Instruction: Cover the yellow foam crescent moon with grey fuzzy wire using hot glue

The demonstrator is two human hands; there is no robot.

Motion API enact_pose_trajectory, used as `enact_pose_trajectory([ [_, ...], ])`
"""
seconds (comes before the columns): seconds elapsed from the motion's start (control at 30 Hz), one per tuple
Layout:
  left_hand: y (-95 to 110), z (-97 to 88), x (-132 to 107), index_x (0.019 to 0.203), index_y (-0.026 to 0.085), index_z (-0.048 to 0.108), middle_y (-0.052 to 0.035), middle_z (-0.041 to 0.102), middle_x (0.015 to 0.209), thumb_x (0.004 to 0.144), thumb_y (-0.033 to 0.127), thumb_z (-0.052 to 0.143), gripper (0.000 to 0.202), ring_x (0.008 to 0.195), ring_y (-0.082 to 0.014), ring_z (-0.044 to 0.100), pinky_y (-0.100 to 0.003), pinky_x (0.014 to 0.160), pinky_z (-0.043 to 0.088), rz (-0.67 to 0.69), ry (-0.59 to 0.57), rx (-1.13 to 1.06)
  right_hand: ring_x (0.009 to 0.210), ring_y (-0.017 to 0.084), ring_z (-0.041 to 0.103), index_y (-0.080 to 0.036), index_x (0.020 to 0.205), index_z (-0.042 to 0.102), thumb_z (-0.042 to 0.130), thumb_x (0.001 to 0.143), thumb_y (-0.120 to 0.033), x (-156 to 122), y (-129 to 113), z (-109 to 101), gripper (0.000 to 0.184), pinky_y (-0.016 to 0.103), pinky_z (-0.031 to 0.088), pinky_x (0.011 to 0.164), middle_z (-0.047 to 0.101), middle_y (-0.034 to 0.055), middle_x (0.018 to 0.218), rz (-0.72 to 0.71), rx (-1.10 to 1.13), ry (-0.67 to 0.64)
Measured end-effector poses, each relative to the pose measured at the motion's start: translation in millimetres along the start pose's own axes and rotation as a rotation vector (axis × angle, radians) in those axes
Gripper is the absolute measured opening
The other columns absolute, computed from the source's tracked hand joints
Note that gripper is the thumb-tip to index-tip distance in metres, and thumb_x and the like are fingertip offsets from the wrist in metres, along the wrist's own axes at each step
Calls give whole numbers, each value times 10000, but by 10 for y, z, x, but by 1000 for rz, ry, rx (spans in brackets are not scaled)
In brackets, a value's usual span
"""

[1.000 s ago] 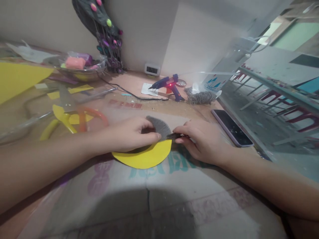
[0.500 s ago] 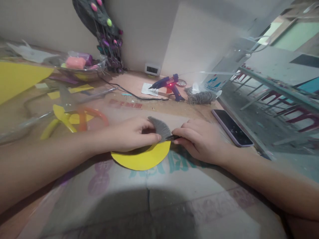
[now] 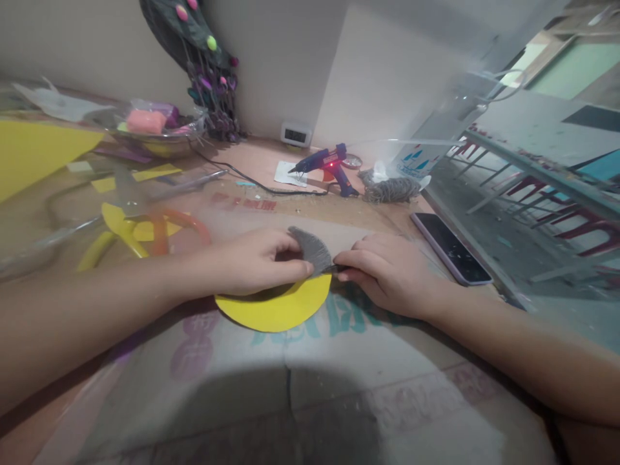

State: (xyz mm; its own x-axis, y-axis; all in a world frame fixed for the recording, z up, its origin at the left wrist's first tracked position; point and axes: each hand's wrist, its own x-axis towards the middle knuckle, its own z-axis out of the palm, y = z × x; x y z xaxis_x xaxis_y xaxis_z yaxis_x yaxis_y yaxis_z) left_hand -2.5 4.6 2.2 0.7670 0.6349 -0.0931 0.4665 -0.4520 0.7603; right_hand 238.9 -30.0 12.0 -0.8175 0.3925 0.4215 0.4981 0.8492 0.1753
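Note:
A yellow paper disc [image 3: 285, 307] lies on a printed sack [image 3: 300, 374] spread over the table. A fan of grey yarn [image 3: 312, 247] covers part of the disc's top. My left hand [image 3: 247, 261] lies curled on the disc, fingers closed and pressing the yarn against it. My right hand [image 3: 387, 271] pinches the dark end of the yarn at the disc's right edge.
A blue glue gun [image 3: 327, 163] with a red light stands behind, its cord running left. Beside it lies a ball of grey yarn [image 3: 390, 189]. A phone [image 3: 450, 247] rests at the right edge. Scissors [image 3: 150, 223], yellow scraps and a bowl [image 3: 152, 129] sit left.
The right hand's pinch has slid slightly left toward the disc. The left hand stays put.

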Motion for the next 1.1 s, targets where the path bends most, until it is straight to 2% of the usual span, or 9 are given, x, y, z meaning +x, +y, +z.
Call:
enact_pose_trajectory([
  [0.17, -1, 12, 3, 862, 174, 668, 2, 653, 813, 874, 413, 474, 308, 704, -149, 566, -239, 600, 396, -22, 18, -15, 654, 155, 550, -117, 962, 634, 429, 993, -273, -3, -17, -22, 260, 277, 361, 596, 644, 54, 719, 63, 34, -3],
  [0.3, 6, 16, 7, 808, 172, 650, 6, 629, 766, 871, 425, 470, 316, 675, -145, 548, -241, 580, 386, -41, 20, -24, 664, 156, 555, -132, 974, 629, 432, 989, -278, -14, -14, -33, 246, 277, 350, 587, 647, 50, 733, 97, 38, -18],
  [0.5, 15, 10, 10, 786, 171, 639, 14, 623, 753, 871, 414, 480, 302, 684, -145, 550, -242, 596, 393, -13, 30, -30, 678, 159, 551, -110, 994, 632, 464, 975, -259, -10, -38, -26, 225, 283, 348, 604, 637, 55, 737, 73, 5, -32],
  [0.77, 38, 11, 15, 785, 165, 642, 15, 629, 761, 868, 358, 491, 259, 696, -140, 556, -239, 616, 397, 25, 44, -14, 642, 156, 532, -121, 958, 631, 427, 990, -265, 30, -35, -20, 252, 281, 344, 592, 633, 47, 704, 60, -2, -52],
  [0.97, 43, 0, 10, 775, 164, 641, 3, 628, 760, 869, 373, 479, 280, 704, -150, 555, -256, 634, 395, 25, 32, 30, 624, 157, 524, -129, 951, 645, 436, 992, -288, 39, -17, -1, 266, 288, 337, 586, 631, 42, 685, 20, -27, -43],
  [1.1, 22, 4, 11, 741, 166, 618, 10, 583, 709, 870, 405, 473, 308, 655, -141, 533, -254, 585, 374, -3, 30, 23, 628, 153, 533, -134, 944, 644, 442, 992, -289, 41, 7, 12, 259, 283, 350, 592, 633, 39, 687, 24, -8, -42],
])
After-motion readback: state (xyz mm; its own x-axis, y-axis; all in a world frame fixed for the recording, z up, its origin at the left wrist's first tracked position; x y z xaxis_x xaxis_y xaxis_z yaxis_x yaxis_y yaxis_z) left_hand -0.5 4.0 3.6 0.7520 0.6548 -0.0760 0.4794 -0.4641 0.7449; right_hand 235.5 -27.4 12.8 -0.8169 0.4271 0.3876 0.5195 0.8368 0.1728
